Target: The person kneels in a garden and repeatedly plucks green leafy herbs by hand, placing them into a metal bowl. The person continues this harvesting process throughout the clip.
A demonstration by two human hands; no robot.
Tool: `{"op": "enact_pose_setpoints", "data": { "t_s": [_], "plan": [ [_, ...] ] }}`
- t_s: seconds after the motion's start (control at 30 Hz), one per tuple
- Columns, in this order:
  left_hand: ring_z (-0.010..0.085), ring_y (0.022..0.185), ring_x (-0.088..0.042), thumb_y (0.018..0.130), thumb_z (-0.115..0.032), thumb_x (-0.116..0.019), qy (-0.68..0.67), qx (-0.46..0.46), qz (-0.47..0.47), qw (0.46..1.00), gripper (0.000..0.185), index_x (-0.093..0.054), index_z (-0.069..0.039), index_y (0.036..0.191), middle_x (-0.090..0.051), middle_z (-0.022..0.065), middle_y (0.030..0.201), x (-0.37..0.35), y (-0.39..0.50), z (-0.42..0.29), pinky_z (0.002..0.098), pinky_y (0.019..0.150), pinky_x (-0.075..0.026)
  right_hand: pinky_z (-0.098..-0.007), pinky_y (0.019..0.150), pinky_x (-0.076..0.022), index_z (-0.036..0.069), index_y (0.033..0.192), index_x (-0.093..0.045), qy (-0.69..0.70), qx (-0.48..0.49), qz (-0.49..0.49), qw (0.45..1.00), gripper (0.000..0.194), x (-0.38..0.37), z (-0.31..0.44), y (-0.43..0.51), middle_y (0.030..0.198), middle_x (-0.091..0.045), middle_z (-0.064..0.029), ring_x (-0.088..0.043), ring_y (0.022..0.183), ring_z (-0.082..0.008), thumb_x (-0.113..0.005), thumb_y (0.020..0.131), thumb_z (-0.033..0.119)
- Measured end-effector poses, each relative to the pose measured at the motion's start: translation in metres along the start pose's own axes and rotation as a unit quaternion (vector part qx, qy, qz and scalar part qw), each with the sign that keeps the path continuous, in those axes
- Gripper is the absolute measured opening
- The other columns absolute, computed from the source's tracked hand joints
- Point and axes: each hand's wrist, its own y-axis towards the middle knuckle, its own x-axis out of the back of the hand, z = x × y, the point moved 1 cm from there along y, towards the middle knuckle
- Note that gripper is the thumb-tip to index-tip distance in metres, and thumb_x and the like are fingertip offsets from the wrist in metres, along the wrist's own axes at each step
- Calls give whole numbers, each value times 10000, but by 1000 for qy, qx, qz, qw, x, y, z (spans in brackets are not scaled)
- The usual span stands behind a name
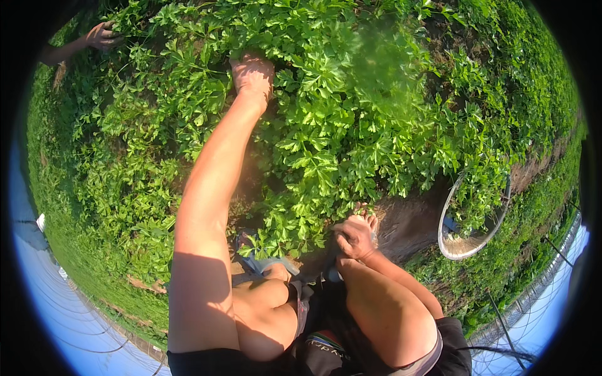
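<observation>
My left arm reaches forward into a dense bed of leafy green plants (320, 122) that look like celery or parsley. The back of my left hand (254, 77) shows, but its fingers are sunk among the leaves and hidden. Close to my right knee, my right hand (356, 238) hangs with bent fingers, beside my bare foot (367, 217) at the edge of the plants. Whether anything small is between those fingers is not clear. My other foot, in a sandal (270, 265), is partly covered by leaves.
To the right stands a tub with a pale rim (454, 256), leafy stems inside and overhanging it. Bare soil (407, 225) lies between it and my right hand. Another person's hand (102, 36) touches plants at the upper left. Thin poles (505, 329) edge the field at lower right.
</observation>
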Motion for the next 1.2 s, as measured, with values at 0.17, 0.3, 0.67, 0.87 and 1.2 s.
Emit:
{"op": "enact_pose_setpoints", "data": {
  "t_s": [0.17,0.3,0.67,0.87,1.2],
  "plan": [
    [296,1084,-558,939,-194,-636,-209,30,-241,947,156,-716,-83,1014,-580,105,1128,-7,-62,57,505,904,-480,-387,677,-452,121,1003,-731,-5,0,0,1000,228,-1,1,-1,760,-618,-59,-570,699,-276,-648,850,267],
    [287,1058,-546,918,-194,-696,-389,58,-352,849,173,-708,-58,1023,-576,85,1140,4,-108,118,454,913,-448,-393,692,-457,118,1009,-725,-18,3,-4,1000,240,-3,3,-1,772,-631,-62,-578,719,-278,-624,859,276],
    [184,751,-603,844,-126,-667,-293,-312,-365,827,45,-632,-99,851,-580,9,729,26,-270,54,394,995,-434,-329,934,-546,10,1368,-534,461,-217,79,857,419,1,35,29,1207,-681,-119,-659,1060,-175,-653,970,65],
    [204,711,-553,710,-155,-632,-266,-435,-347,787,101,-576,-94,652,-523,29,647,-11,-306,-26,347,867,-471,-346,972,-532,-16,1402,-522,495,-215,187,821,495,4,67,46,1261,-663,-119,-637,1113,-173,-692,948,85],
    [196,1148,-567,860,-233,-618,-232,-323,-433,809,250,-663,-109,1073,-633,29,1076,-5,-329,-36,377,1082,-346,-283,722,-566,-3,1113,-696,522,-281,20,805,187,9,47,22,949,-724,-63,-671,784,-125,-703,948,84]
  ]
}}
